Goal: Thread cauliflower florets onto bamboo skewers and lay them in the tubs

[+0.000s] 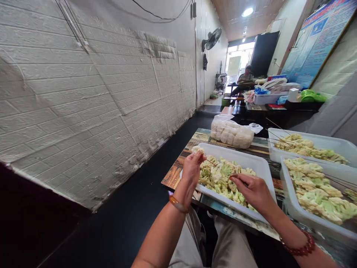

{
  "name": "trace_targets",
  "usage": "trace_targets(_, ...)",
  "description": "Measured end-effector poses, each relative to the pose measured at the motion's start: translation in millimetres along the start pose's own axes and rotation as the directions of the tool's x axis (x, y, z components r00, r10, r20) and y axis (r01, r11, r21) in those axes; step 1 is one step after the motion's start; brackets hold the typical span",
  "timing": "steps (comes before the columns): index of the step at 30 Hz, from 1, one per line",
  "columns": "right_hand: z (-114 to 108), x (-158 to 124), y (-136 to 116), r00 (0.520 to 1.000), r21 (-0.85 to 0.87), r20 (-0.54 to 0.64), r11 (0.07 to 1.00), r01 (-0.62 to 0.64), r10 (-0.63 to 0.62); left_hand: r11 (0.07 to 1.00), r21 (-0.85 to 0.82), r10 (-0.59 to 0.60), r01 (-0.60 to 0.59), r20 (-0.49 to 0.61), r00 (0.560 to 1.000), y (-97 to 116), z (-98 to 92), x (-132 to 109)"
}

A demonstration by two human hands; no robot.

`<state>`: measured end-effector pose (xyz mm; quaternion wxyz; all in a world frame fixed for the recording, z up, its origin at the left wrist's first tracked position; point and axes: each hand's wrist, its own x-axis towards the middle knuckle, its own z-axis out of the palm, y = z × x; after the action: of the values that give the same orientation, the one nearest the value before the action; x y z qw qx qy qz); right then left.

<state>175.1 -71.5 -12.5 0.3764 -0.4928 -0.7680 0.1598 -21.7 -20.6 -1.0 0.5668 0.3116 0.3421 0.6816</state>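
Note:
My left hand [192,169] is closed, its fingertips pinching a pale cauliflower floret [197,149] above the left rim of a white plastic tub. A thin skewer [211,162] slants from those fingers toward my right hand [252,189]. The right hand's thumb and fingers are pinched together on the skewer's lower end, which is hard to follow against the cauliflower behind it. Many loose cauliflower florets [220,172] fill the tub [260,163] beneath both hands.
To the right stand two more tubs, the nearer [287,186] and farther [272,143], with skewered cauliflower. A knotted plastic bag [232,132] of whitish pieces lies behind my tub on the wooden-patterned table [177,173]. A brick-patterned wall [97,104] runs left. A person [245,75] sits farther back.

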Motion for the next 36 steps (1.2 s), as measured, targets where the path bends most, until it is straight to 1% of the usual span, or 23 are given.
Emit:
trace_targets(2,-3,0,1,0.996,0.05,-0.022,0.995,-0.082,0.083,1.0,0.029,-0.003,0.003,-0.022,1.0,1,-1.5,3)
trace_targets(4,-5,0,2,0.987,0.099,-0.028,0.983,-0.153,0.156,0.998,0.059,-0.004,0.009,-0.077,0.997,1,-3.4,4)
trace_targets(6,-6,1,4,0.978,0.162,-0.013,0.966,-0.203,0.207,0.998,0.066,0.023,-0.013,-0.159,0.987,0,-5.0,5)
trace_targets(7,-6,1,5,0.974,0.195,-0.005,0.956,-0.22,0.225,0.997,0.08,0.032,-0.018,-0.18,0.983,-1,-5.4,4)
trace_targets(8,-6,1,5,0.971,0.226,0.002,0.946,-0.232,0.237,0.994,0.112,0.027,-0.008,-0.17,0.985,-1,-5.3,4)
trace_targets(9,-6,1,6,0.97,0.252,0.007,0.938,-0.237,0.243,0.986,0.167,0.004,0.018,-0.126,0.992,-2,-4.7,3)
trace_targets(10,-6,1,7,0.969,0.268,0.005,0.933,-0.238,0.246,0.971,0.234,-0.033,0.046,-0.057,0.998,-2,-3.6,2)
trace_targets(12,-6,2,7,0.971,0.276,-0.003,0.933,-0.23,0.24,0.935,0.348,-0.097,0.067,0.072,0.993,-3,-0.3,-1)
trace_targets(14,-6,2,5,0.973,0.252,-0.013,0.942,-0.221,0.232,0.922,0.387,-0.078,0.028,0.116,0.99,-3,3.6,-4)
trace_targets(16,-6,2,3,0.975,0.211,-0.016,0.954,-0.213,0.221,0.931,0.365,-0.045,-0.006,0.133,0.99,-1,7.0,-8)
trace_targets(17,-6,3,2,0.977,0.19,-0.015,0.96,-0.205,0.212,0.935,0.355,-0.062,-0.003,0.171,0.983,0,8.3,-10)
trace_targets(18,-6,3,1,0.98,0.171,-0.014,0.966,-0.193,0.198,0.937,0.35,-0.097,0.01,0.232,0.968,2,9.3,-13)
trace_targets(20,-6,3,-1,0.988,0.134,-0.011,0.98,-0.15,0.153,0.934,0.355,-0.182,0.043,0.368,0.912,5,10.4,-16)
trace_targets(21,-5,3,-2,0.992,0.117,-0.01,0.985,-0.123,0.125,0.929,0.365,-0.213,0.053,0.415,0.884,5,10.5,-17)
trace_targets(22,-5,3,-3,0.995,0.102,-0.011,0.99,-0.097,0.098,0.925,0.376,-0.231,0.056,0.441,0.867,6,10.2,-18)
trace_targets(23,-5,3,-4,0.997,0.09,-0.012,0.993,-0.072,0.073,0.921,0.385,-0.238,0.055,0.448,0.862,5,9.7,-18)
trace_targets(26,-4,3,-5,0.999,0.079,-0.022,0.997,-0.025,0.027,0.913,0.405,-0.225,0.043,0.414,0.882,2,7.4,-16)
trace_targets(32,0,5,-10,1.0,0.12,0.004,0.992,0.026,-0.027,0.927,0.374,-0.159,0.016,0.355,0.921,-2,5.0,-16)
trace_targets(36,1,6,-13,1.0,0.124,-0.005,0.992,0.029,-0.028,0.936,0.353,-0.111,-0.005,0.308,0.945,-2,5.8,-19)
